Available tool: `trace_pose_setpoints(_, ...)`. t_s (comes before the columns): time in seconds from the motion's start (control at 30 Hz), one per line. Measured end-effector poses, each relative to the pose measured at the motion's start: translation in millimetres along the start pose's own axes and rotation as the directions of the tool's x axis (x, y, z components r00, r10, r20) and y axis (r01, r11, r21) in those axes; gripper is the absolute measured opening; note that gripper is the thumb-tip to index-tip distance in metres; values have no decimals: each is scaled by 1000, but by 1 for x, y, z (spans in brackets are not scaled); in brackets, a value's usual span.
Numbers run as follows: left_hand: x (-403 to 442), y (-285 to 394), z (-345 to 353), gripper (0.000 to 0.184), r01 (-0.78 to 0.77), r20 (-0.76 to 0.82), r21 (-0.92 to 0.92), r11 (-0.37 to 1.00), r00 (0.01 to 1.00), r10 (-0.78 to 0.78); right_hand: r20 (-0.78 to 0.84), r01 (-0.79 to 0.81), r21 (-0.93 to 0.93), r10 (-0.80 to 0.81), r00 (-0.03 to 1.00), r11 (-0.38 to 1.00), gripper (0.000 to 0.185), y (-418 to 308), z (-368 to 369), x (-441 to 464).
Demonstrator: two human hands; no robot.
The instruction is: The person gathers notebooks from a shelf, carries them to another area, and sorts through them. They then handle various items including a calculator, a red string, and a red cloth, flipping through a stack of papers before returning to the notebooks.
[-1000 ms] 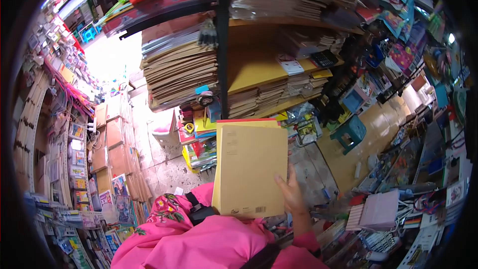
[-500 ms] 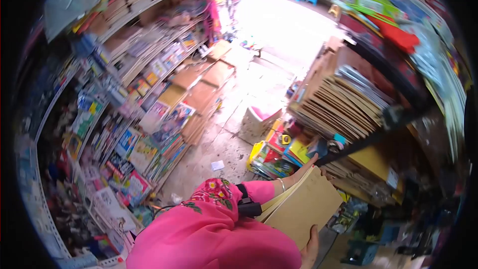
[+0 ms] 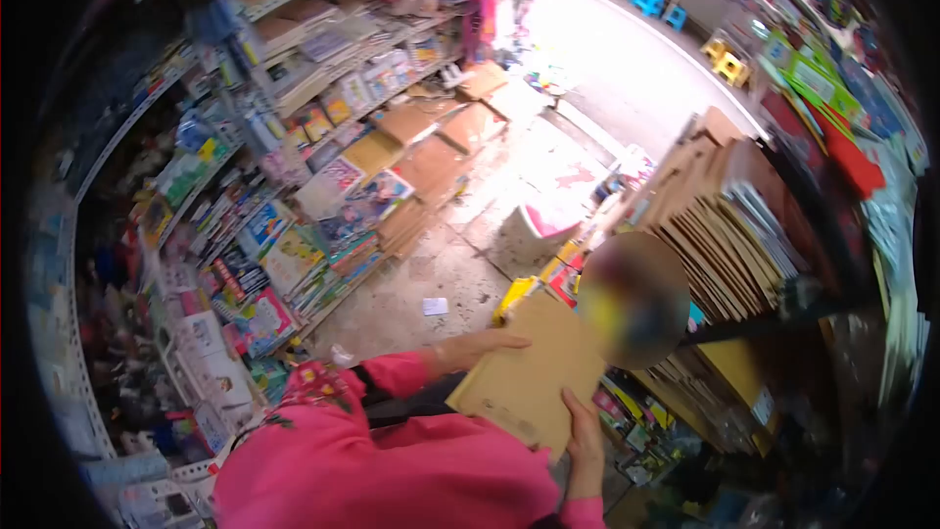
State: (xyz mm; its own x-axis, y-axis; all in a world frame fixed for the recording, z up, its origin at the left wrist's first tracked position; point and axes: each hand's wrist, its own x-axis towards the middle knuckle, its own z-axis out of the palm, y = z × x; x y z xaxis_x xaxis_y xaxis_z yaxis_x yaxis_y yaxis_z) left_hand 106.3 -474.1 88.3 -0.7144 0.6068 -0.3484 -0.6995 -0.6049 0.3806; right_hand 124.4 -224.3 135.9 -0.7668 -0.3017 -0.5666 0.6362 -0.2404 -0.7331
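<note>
A bundle of flat tan kraft-paper folders [image 3: 537, 362] is held tilted in front of my body. My left hand [image 3: 482, 347] grips its left edge, with the thumb lying on the top face. On the opposite side, my right hand [image 3: 585, 428] holds the lower right edge, thumb on top and the other fingers mostly hidden underneath. Bright books and packets lie just beyond the bundle, partly covered by a round blurred patch.
To the right, a shelf carries a tall stack of brown folders [image 3: 720, 225]. Books and magazines [image 3: 294, 264] fill the left display. A whitish bin [image 3: 534, 240] stands on the floor, near a small white paper [image 3: 435, 307]. Blue stools [image 3: 647, 2] stand outside.
The folders have moved left, away from the right shelf, and now lie together instead of fanned. My left hand has shifted from their far edge to the left edge. The view has turned slightly.
</note>
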Motion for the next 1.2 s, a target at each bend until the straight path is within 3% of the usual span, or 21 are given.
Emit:
trace_pose_setpoints(0.13,-17,-2,-4,46,-12,-87,-67,998,996,6,42,-130,-22,131,990,991,43,7,-3,6)
trace_pose_setpoints(0.2,-10,-9,2,45,31,-75,-48,998,997,-34,101,-85,59,79,992,995,43,8,-5,-6)
trace_pose_setpoints(0.23,-9,-10,8,46,11,-86,-7,1000,996,-11,56,-51,84,46,997,995,43,10,-10,-16)
trace_pose_setpoints(0.3,3,-14,21,47,6,-83,49,999,997,-2,79,-80,157,68,995,984,42,11,-18,-31)
trace_pose_setpoints(0.47,40,-30,65,54,100,15,137,986,995,-103,-19,-5,238,10,1000,971,43,18,-56,-69)
trace_pose_setpoints(0.63,86,-55,118,54,162,82,283,945,978,-192,-218,155,382,-74,973,911,45,46,-101,-113)
trace_pose_setpoints(0.77,119,-77,131,54,251,142,430,867,930,-340,-353,217,419,-62,934,882,46,53,-107,-137)
trace_pose_setpoints(0.87,130,-86,135,52,235,145,551,801,918,-369,-403,272,353,-117,908,895,47,65,-115,-146)
trace_pose_setpoints(1.03,145,-80,131,53,305,141,503,809,894,-425,-446,244,413,-39,894,877,45,60,-115,-136)
trace_pose_setpoints(1.13,155,-71,126,54,333,185,412,848,881,-436,-488,312,408,-83,869,858,43,78,-148,-121)
trace_pose_setpoints(1.17,155,-69,126,54,340,221,338,878,878,-425,-497,315,412,-78,864,855,43,51,-133,-128)
trace_pose_setpoints(1.2,155,-66,128,54,353,218,334,874,873,-436,-577,339,284,-123,807,897,42,18,-122,-138)
